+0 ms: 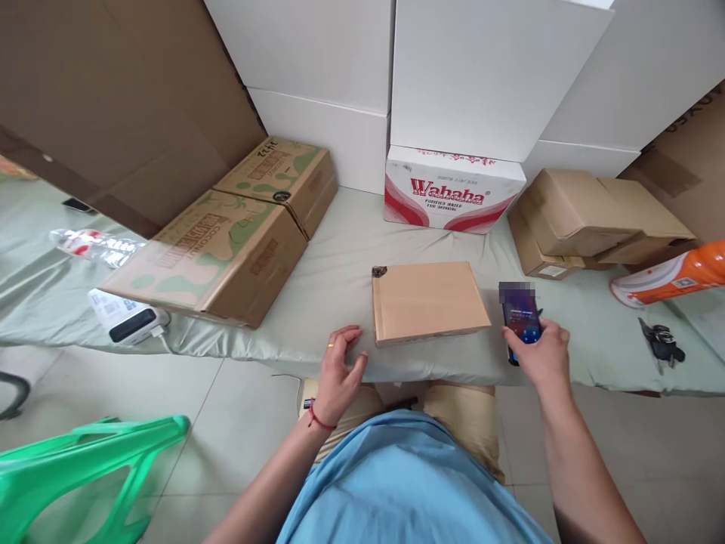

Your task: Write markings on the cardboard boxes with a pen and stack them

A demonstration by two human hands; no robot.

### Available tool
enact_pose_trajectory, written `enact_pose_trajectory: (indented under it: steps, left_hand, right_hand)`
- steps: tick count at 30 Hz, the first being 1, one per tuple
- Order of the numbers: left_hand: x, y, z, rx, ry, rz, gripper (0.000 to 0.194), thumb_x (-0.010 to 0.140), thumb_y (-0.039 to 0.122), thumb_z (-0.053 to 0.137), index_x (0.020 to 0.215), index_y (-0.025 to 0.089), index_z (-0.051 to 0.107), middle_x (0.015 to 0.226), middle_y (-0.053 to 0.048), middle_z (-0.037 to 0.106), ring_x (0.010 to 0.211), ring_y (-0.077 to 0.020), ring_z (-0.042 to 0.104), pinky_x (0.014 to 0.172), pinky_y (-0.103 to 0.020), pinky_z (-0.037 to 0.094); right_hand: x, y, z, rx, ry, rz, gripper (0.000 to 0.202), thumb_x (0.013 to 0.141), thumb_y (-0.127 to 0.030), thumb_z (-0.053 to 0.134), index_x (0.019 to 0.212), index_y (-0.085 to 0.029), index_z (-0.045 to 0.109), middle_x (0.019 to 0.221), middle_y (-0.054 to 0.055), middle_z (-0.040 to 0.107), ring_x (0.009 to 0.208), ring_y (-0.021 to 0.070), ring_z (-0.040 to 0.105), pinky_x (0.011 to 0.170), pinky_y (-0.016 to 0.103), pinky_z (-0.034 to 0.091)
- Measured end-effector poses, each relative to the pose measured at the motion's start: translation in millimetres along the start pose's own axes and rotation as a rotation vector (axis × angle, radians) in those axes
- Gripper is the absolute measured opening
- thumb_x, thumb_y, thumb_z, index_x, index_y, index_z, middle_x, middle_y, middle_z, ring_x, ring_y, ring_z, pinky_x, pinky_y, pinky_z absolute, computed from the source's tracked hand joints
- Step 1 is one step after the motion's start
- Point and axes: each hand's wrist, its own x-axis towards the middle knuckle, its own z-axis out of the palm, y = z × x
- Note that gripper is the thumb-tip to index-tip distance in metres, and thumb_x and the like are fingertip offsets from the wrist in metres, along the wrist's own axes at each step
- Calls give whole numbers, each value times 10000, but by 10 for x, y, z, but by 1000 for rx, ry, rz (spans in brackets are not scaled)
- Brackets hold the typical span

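My right hand (544, 349) is closed around the lower part of a smartphone (522, 311), which has its lit screen facing up. The thumb lies across the screen. At the table's front edge my left hand (342, 370) rests with loosely bent fingers, the thumb apart from them, and nothing in it. Just beyond its fingertips, without clear contact, a flat brown cardboard box (430, 302) lies between my two hands. A dark patch marks its far left corner.
Two printed coconut cartons (226, 242) stand left, near a power bank (136, 325) and a plastic bottle (96, 245). A Wahaba-style white-red water carton (453, 193) is behind. Brown boxes (589, 219), an orange bottle (674, 276) and keys (662, 344) lie right. A green stool (113, 453) stands left.
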Motion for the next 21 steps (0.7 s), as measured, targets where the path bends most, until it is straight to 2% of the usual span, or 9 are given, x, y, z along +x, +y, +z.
enact_pose_trajectory:
  steps: [2,5,8,11,13,15,18,21]
  left_hand:
    - [-41,35,-47,-28,31,-50,212,1069,312,549,1244,221,625,1280,-126,650,1195,-235,694,984,-388,648]
    - [-22,104,-87,-45,68,-99,266,1092,429,557,1237,225,648,1284,-127,651,1233,-244,678,958,-365,647]
    - [44,174,-92,-98,60,-142,378,1089,533,546,1290,234,659,1347,-131,648,1291,-260,651,1045,-418,618]
    - [101,232,-58,-167,1,-204,503,1096,590,494,1435,242,622,1468,-144,626,1398,-286,604,1180,-498,534]
    - [134,277,-17,-196,-29,-247,571,1094,605,486,1524,242,580,1563,-150,590,1491,-309,546,1255,-540,459]
    - [173,333,28,-210,-59,-263,615,1085,617,498,1565,238,564,1630,-148,557,1555,-323,491,1308,-570,390]
    - [239,415,62,-244,-118,-252,593,1085,608,487,1511,225,640,1634,-130,579,1573,-319,481,1344,-565,342]
    - [258,431,32,-295,-138,-250,530,1081,573,484,1376,217,743,1583,-115,635,1569,-326,489,1350,-554,340]
  right_hand:
    - [-57,42,126,-65,-93,-8,833,744,-638,758,1334,-78,581,1299,276,586,1216,424,626,1006,516,539]
    - [-154,8,270,-130,-181,-47,841,791,-678,708,1367,-81,574,1295,256,590,1163,409,658,967,494,555]
    - [-219,-32,325,-182,-262,-80,809,841,-665,665,1391,-80,562,1300,248,597,1120,401,678,945,499,562]
    - [-222,-42,302,-180,-254,-216,693,895,-629,622,1338,-96,626,1349,271,606,1273,448,605,1065,568,512]
    - [-190,-80,266,-65,-173,-313,682,936,-658,565,1326,-107,667,1446,284,587,1403,458,520,1167,608,443]
    - [-149,-182,237,174,-145,-313,756,981,-747,458,1361,-133,679,1494,261,597,1428,416,533,1189,592,450]
    - [-121,-444,220,553,-348,-226,837,992,-861,342,1340,-200,720,1402,184,714,1366,351,633,1129,534,540]
    - [-180,-714,202,745,-545,-241,736,928,-856,561,1314,-254,731,1372,117,762,1361,334,662,1119,517,571]
